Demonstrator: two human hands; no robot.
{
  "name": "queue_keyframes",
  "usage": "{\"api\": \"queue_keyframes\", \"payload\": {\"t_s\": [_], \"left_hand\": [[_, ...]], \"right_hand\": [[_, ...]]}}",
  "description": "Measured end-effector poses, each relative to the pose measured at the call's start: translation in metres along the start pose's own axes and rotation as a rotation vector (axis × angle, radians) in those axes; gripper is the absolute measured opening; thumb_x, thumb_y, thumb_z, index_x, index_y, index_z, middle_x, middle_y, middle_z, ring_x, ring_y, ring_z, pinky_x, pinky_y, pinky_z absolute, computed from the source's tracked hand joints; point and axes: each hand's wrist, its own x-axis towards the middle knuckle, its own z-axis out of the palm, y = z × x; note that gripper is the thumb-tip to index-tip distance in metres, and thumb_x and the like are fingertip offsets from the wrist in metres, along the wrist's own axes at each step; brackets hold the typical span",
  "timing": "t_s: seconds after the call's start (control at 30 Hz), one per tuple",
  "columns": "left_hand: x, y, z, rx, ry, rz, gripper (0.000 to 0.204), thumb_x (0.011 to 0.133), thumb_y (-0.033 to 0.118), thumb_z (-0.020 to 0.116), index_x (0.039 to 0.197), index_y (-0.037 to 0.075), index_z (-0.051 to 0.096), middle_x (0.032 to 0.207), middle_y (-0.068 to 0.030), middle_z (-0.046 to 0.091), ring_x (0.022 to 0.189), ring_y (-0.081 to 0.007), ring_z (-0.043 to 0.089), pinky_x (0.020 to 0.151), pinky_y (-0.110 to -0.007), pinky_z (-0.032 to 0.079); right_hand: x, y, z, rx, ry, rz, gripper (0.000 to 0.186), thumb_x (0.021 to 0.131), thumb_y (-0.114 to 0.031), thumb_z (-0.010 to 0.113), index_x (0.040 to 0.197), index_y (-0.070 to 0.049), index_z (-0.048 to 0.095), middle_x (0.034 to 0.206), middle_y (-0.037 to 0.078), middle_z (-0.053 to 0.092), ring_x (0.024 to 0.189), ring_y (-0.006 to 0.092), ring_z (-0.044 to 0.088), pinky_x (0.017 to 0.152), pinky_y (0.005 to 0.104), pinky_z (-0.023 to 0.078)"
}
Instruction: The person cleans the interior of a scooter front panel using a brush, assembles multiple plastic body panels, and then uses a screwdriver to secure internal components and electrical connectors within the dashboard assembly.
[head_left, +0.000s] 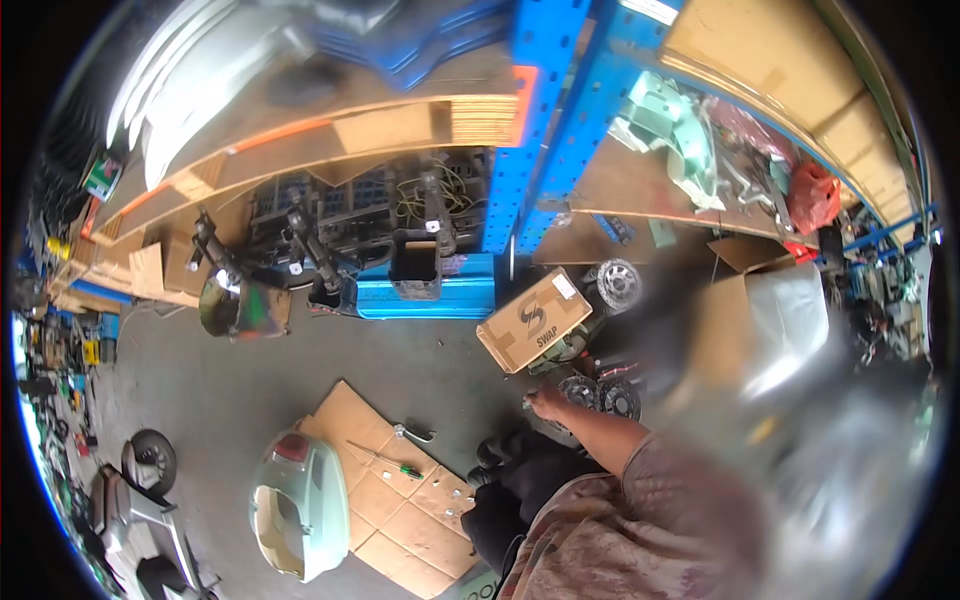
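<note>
My right hand [545, 402] reaches low over the floor beside my dark-clad legs. Its fingers are closed, with a small pale bit at their tips that is too small to name. Close by stand black wheel rims [619, 400], partly behind my forearm. My left hand is out of sight. Left of my legs, a flattened cardboard sheet [385, 525] lies on the floor. On it rest a green-handled screwdriver [408, 470], a small metal and black part [413, 433] and several tiny pieces. A mint-green scooter body panel [335, 490] with a red tail light sits at the sheet's left edge.
A brown carton [535, 320] leans near another wheel [618, 285]. Blue shelf uprights [515, 170] and loaded shelves rise at the far side, with a blue case [465, 287] beneath. At right is a blurred, plastic-covered bulk [790, 320]. A scooter [140, 530] stands at lower left.
</note>
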Motion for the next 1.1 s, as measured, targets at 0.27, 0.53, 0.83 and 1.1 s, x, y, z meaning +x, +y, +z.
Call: {"api": "queue_keyframes", "payload": {"t_s": [0.27,0.53,0.83,1.1], "left_hand": [[0.001,0.076,0.007,0.020,-0.049,0.021,0.034,0.094,0.037,0.050,0.113,0.009,0.050,0.093,-0.0105,0.058,0.075,-0.0258,0.058,0.063,-0.039,0.049],[0.028,0.193,0.025,0.168,-0.187,0.131,0.033,0.094,0.037,0.050,0.113,0.011,0.049,0.096,-0.0105,0.058,0.076,-0.0268,0.059,0.064,-0.040,0.049],[0.032,0.280,0.169,0.825,-0.503,0.326,0.041,0.090,0.037,0.049,0.120,0.010,0.047,0.106,-0.0125,0.060,0.082,-0.0271,0.061,0.072,-0.042,0.049],[-0.037,0.218,0.313,1.214,-0.620,0.527,0.042,0.089,0.036,0.051,0.117,0.005,0.049,0.103,-0.0133,0.059,0.082,-0.0267,0.060,0.071,-0.041,0.048]], "right_hand": [[-0.004,-0.091,-0.017,0.360,-0.128,0.187,0.027,0.087,-0.023,0.048,0.102,-0.010,0.067,0.105,0.013,0.064,0.098,0.0328,0.061,0.082,0.0426,0.050],[-0.010,-0.115,-0.057,0.504,-0.058,0.228,0.030,0.091,-0.031,0.053,0.112,-0.013,0.065,0.114,0.015,0.060,0.105,0.0325,0.059,0.090,0.0399,0.047],[-0.153,-0.078,-0.043,0.766,0.269,0.779,0.030,0.091,-0.026,0.053,0.116,-0.014,0.064,0.114,0.017,0.062,0.103,0.0315,0.061,0.089,0.0398,0.048],[-0.350,-0.090,0.221,0.628,0.012,1.077,0.030,0.083,-0.020,0.058,0.111,-0.016,0.065,0.111,0.010,0.065,0.098,0.0293,0.063,0.085,0.0388,0.052]]}}
